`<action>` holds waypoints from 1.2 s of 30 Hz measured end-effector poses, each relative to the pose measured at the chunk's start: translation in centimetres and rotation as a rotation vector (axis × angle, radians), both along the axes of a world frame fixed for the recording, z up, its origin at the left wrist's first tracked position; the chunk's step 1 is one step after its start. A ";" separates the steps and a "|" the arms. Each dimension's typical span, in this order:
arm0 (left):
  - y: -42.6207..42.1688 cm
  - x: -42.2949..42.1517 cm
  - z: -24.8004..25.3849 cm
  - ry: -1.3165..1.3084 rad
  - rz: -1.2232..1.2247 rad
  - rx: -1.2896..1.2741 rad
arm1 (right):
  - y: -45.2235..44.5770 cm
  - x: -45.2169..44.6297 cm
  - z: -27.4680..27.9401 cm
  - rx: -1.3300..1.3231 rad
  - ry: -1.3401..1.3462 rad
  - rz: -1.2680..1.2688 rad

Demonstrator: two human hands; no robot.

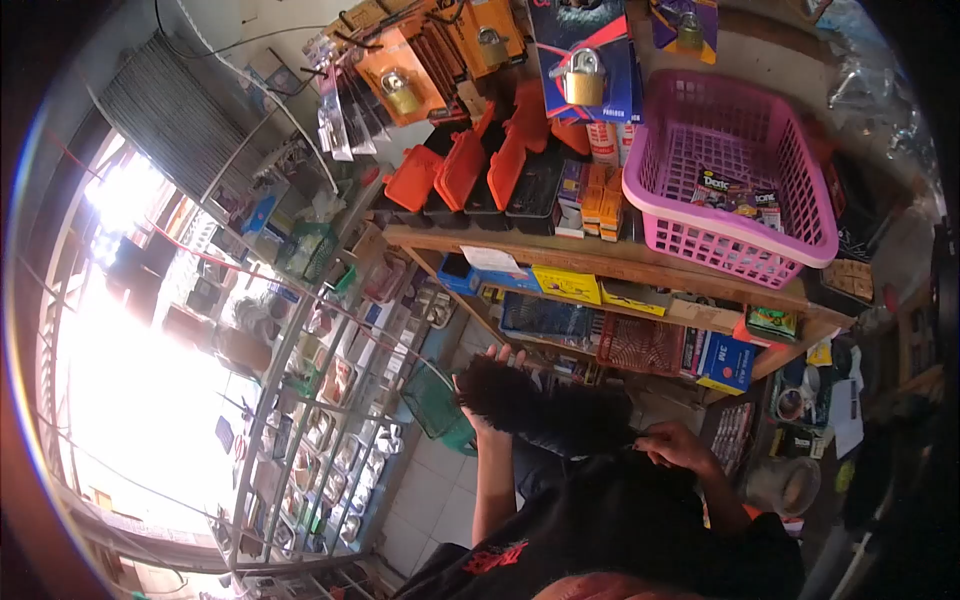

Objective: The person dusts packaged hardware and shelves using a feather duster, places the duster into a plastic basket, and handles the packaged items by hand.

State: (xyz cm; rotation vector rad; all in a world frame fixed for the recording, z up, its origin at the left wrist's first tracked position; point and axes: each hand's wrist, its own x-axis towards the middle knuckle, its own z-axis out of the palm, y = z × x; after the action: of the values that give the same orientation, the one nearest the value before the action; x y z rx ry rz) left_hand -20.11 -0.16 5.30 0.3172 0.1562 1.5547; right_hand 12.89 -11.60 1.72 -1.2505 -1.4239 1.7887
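Observation:
A black fluffy duster (540, 408) lies across the front of the body, its bushy end at the left. My left hand (480, 414) is against that bushy end, which covers most of the palm; the fingertips show beyond it, stretched out and slightly apart. At the duster's other end, my right hand (677, 446) has its fingers closed around the thin handle end. Close to my left hand is a green basket (430, 400).
A wooden shelf (600, 268) crosses ahead, bearing a pink basket (735, 240) with small packets and several orange-lidded black bins (460, 170). Padlocks in packages (584, 80) hang above. Metal racks (290, 430) with small goods stand left; a clear tub (783, 486) is at right.

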 end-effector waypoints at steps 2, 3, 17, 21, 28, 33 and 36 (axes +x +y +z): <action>-0.1 -0.4 0.1 0.127 -0.003 -0.021 | 0.3 -0.1 -0.5 0.027 -0.012 -0.035; -0.1 0.0 1.0 0.163 0.033 -0.085 | 0.4 -0.3 -0.4 0.031 -0.011 -0.060; 1.5 -0.9 -1.1 0.115 -0.074 -0.041 | 1.6 -0.1 -1.4 0.004 0.019 0.004; 1.5 -0.2 0.7 0.071 0.048 -0.280 | 1.8 -0.2 0.6 -0.050 0.028 -0.015; 1.7 0.4 1.7 0.046 -0.025 -0.237 | 2.2 -0.8 1.3 -0.121 0.080 -0.147; 2.2 0.1 -0.6 0.035 -0.066 -0.049 | 2.5 -1.0 1.7 -0.143 0.118 -0.030; 1.2 1.3 2.1 -0.038 -0.078 -0.010 | 2.3 -0.8 -0.6 -0.135 0.199 -0.123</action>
State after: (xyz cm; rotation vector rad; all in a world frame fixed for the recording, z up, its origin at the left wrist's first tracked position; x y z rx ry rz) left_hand -18.84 1.00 7.40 0.2821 0.1203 1.4812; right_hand 12.12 -9.32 1.12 -1.1624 -1.1091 1.8916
